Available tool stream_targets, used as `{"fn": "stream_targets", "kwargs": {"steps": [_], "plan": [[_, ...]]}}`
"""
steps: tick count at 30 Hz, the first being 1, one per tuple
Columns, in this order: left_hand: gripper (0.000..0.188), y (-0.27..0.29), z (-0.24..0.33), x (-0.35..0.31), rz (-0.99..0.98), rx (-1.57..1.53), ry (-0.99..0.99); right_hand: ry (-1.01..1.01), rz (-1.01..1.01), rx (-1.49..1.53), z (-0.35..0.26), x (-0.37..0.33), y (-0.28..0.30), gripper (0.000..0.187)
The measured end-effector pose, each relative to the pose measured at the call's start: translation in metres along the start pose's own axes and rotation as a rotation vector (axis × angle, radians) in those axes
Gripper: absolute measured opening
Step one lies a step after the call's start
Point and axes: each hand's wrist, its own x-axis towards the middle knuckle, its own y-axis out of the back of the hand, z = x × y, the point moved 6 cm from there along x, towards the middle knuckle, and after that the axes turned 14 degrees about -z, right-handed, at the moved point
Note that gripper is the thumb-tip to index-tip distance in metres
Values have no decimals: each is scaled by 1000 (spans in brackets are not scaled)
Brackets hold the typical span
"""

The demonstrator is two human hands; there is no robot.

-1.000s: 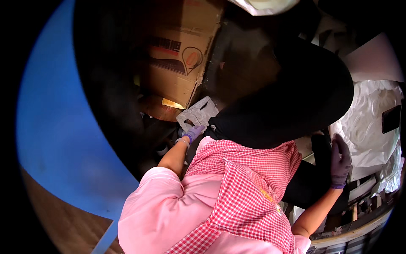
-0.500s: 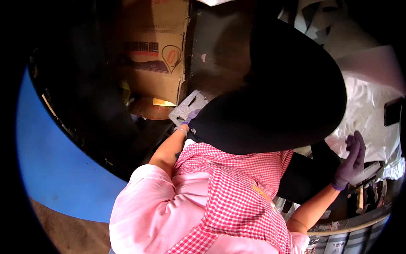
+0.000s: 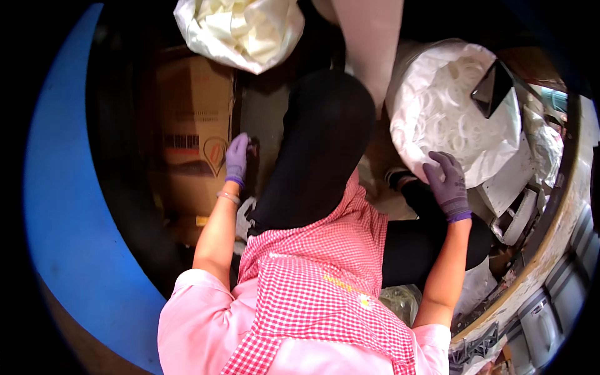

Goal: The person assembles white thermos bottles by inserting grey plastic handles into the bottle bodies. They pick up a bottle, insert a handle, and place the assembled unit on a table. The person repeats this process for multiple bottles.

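My left hand [image 3: 237,160], in a purple-grey glove, is raised beside a brown cardboard box [image 3: 187,100]. Its fingers point away from me, stretched out, and nothing shows in it. Below the left wrist, part of a pale grey piece [image 3: 245,217] shows next to my leg. My right hand [image 3: 449,185], gloved alike, has its fingers apart and slightly bent at the near rim of a white sack [image 3: 400,134]. Many translucent white rings [image 3: 459,103] fill the sack. A dark, flat, phone-like object [image 3: 492,89] lies over the sack's far right side.
A second white sack [image 3: 240,31] holds cream-coloured pieces at the far side. A blurred pale pink shape [image 3: 370,47] stands between the sacks. White boxy parts [image 3: 509,187] lie right of my right hand. A curved blue surface [image 3: 69,206] borders the left; grey crates [image 3: 550,319] stand at lower right.
The view has shifted, bringing both sacks into sight. My left hand has left the pale slotted piece and moved up beside the box. My right hand has come to the ring sack's rim.
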Motion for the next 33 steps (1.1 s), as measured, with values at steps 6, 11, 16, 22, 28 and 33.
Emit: {"fn": "stream_targets", "kwargs": {"steps": [6,11,16,22,28,33], "plan": [[39,-161,228,98,-342,552,-593,22,175,358,-13,-8,24,24],[39,-278,210,187,-699,1157,-819,213,216,285,-34,2,40,12],[55,-373,229,235,-532,1153,-1179,242,281,308,-33,22,49,17],[82,-403,181,338,-569,1207,-520,239,240,346,-32,37,54,25],[83,-443,169,323,-535,1228,-307,168,185,413,-38,48,50,26],[72,-386,150,391,-365,1158,-378,109,192,375,-29,47,46,23]]}}
